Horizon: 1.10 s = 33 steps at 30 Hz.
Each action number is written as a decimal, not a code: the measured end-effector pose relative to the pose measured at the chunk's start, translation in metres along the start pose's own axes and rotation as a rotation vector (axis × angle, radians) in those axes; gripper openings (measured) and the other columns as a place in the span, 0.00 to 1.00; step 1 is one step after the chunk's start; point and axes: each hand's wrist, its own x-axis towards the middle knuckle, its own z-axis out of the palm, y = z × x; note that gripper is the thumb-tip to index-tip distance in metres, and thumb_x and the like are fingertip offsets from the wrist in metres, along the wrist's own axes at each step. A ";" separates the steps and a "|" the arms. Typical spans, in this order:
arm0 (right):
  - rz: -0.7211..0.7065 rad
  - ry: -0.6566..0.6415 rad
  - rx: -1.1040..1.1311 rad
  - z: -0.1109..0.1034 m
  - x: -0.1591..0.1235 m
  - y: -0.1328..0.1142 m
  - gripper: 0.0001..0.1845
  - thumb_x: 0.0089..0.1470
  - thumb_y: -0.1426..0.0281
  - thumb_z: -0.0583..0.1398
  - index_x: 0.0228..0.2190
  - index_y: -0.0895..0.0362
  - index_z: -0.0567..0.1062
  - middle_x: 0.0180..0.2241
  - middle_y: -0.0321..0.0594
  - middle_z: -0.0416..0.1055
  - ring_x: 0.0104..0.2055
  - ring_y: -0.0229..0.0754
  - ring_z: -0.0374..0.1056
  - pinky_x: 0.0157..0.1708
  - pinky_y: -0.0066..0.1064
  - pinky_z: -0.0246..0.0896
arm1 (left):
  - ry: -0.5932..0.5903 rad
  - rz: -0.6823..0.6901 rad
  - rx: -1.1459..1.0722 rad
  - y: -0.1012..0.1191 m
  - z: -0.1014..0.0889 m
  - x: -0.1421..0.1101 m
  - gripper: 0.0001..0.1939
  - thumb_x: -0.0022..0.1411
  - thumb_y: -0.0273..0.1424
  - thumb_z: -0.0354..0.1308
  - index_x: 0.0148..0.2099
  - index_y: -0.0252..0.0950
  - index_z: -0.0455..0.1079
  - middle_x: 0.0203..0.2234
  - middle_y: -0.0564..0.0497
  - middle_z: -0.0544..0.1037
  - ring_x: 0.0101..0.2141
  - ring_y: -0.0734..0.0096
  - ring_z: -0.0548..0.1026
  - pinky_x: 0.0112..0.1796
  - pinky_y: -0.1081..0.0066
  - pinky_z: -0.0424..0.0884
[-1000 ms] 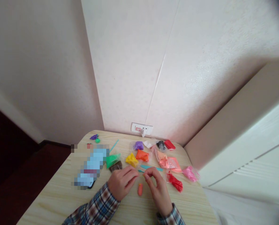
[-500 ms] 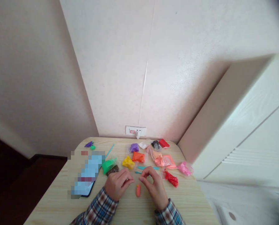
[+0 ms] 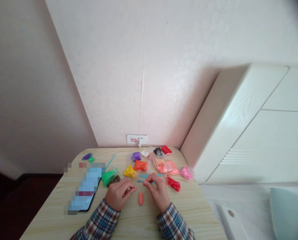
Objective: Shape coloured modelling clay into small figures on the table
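My left hand is closed in a pinch above the table. Whatever its fingertips may hold is too small to make out. Opposite it, my right hand also pinches, thumb against forefinger, and any bit between them cannot be made out. A short coral-orange roll of clay lies on the wood between the two hands, touched by neither. Just beyond the right fingers are a flat blue tool and a smaller teal tool. A dark brown clay packet is partly behind my left hand.
Several clay packets lie farther back, among them green, yellow, orange, purple, red and pink. A phone, blurred out, is at left. A purple-and-green clay piece sits at the back left corner.
The view has turned slightly right, so everything appears shifted left. Both hands stay pinched beside the coral roll. A yellowish spot at the roll's top end no longer shows.
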 end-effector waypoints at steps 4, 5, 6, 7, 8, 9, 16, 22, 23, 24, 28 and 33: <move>0.017 -0.003 -0.011 0.000 0.000 0.002 0.08 0.47 0.68 0.61 0.22 0.58 0.72 0.23 0.36 0.68 0.27 0.38 0.64 0.29 0.29 0.60 | 0.028 0.014 0.005 -0.001 0.000 0.000 0.10 0.60 0.28 0.50 0.28 0.34 0.68 0.22 0.51 0.75 0.22 0.76 0.73 0.24 0.80 0.69; 0.020 -0.010 -0.022 -0.001 0.000 0.002 0.07 0.48 0.68 0.61 0.22 0.58 0.72 0.24 0.37 0.68 0.28 0.38 0.65 0.30 0.29 0.60 | 0.046 0.028 0.011 -0.002 0.000 0.000 0.10 0.61 0.27 0.49 0.30 0.34 0.69 0.24 0.50 0.76 0.23 0.76 0.74 0.26 0.79 0.70; 0.024 -0.018 -0.034 -0.002 0.000 0.003 0.07 0.49 0.69 0.60 0.23 0.58 0.73 0.24 0.37 0.68 0.28 0.39 0.65 0.30 0.30 0.59 | 0.060 0.045 0.015 -0.003 0.000 0.000 0.10 0.61 0.26 0.48 0.32 0.34 0.70 0.25 0.49 0.77 0.23 0.76 0.74 0.27 0.79 0.71; 0.025 -0.027 -0.047 -0.003 0.000 0.003 0.07 0.50 0.69 0.59 0.24 0.58 0.73 0.25 0.37 0.69 0.29 0.39 0.65 0.31 0.30 0.59 | 0.068 0.060 0.017 -0.003 0.000 0.000 0.12 0.62 0.24 0.45 0.35 0.33 0.70 0.27 0.48 0.78 0.21 0.78 0.74 0.27 0.80 0.71; 0.023 -0.035 -0.058 -0.005 0.000 0.003 0.08 0.51 0.69 0.58 0.24 0.58 0.74 0.25 0.38 0.69 0.29 0.39 0.65 0.31 0.30 0.58 | 0.068 0.073 0.018 -0.004 -0.001 -0.001 0.13 0.62 0.22 0.43 0.39 0.32 0.70 0.29 0.47 0.78 0.19 0.80 0.72 0.25 0.80 0.71; 0.019 -0.039 -0.068 -0.006 0.000 0.003 0.09 0.53 0.69 0.57 0.24 0.58 0.74 0.25 0.38 0.69 0.30 0.39 0.65 0.32 0.30 0.58 | 0.062 0.083 0.015 -0.004 -0.001 -0.001 0.15 0.62 0.21 0.41 0.41 0.31 0.69 0.30 0.47 0.78 0.17 0.81 0.71 0.23 0.81 0.70; -0.029 -0.025 -0.123 -0.006 0.001 -0.003 0.16 0.56 0.67 0.53 0.19 0.58 0.66 0.22 0.36 0.64 0.28 0.38 0.62 0.30 0.29 0.54 | 0.071 0.032 0.003 0.001 0.000 0.001 0.12 0.63 0.23 0.44 0.40 0.32 0.69 0.26 0.50 0.79 0.16 0.81 0.71 0.23 0.81 0.70; -0.098 -0.075 -0.261 0.001 -0.005 -0.004 0.04 0.52 0.74 0.56 0.26 0.57 0.70 0.27 0.35 0.66 0.30 0.39 0.63 0.35 0.32 0.49 | 0.074 0.006 0.025 0.006 0.001 0.001 0.10 0.61 0.30 0.51 0.28 0.34 0.68 0.20 0.52 0.76 0.19 0.77 0.73 0.22 0.79 0.68; -0.104 -0.100 -0.281 0.001 -0.006 -0.004 0.05 0.53 0.76 0.55 0.28 0.56 0.70 0.28 0.35 0.67 0.31 0.39 0.63 0.36 0.33 0.48 | 0.071 -0.003 0.032 0.006 0.001 0.000 0.11 0.61 0.30 0.51 0.28 0.34 0.67 0.19 0.52 0.76 0.19 0.76 0.73 0.21 0.79 0.68; -0.109 -0.124 -0.296 0.002 -0.007 -0.005 0.07 0.54 0.77 0.54 0.28 0.56 0.71 0.29 0.35 0.67 0.33 0.39 0.63 0.37 0.33 0.47 | 0.073 -0.004 0.037 0.006 0.001 0.000 0.11 0.61 0.30 0.50 0.28 0.34 0.67 0.19 0.52 0.75 0.20 0.76 0.73 0.22 0.79 0.68; -0.115 -0.195 -0.332 0.004 -0.009 -0.006 0.10 0.54 0.77 0.54 0.25 0.56 0.70 0.27 0.33 0.68 0.33 0.38 0.63 0.40 0.34 0.45 | 0.100 0.012 0.039 0.005 0.000 0.001 0.11 0.62 0.25 0.46 0.34 0.34 0.69 0.25 0.50 0.78 0.25 0.75 0.76 0.26 0.79 0.71; -0.085 -0.220 -0.361 0.006 -0.011 -0.004 0.06 0.52 0.77 0.56 0.26 0.56 0.70 0.28 0.33 0.67 0.31 0.37 0.63 0.39 0.34 0.45 | 0.083 0.015 0.026 0.004 0.000 0.001 0.12 0.62 0.23 0.44 0.39 0.34 0.69 0.28 0.50 0.79 0.23 0.77 0.75 0.25 0.80 0.70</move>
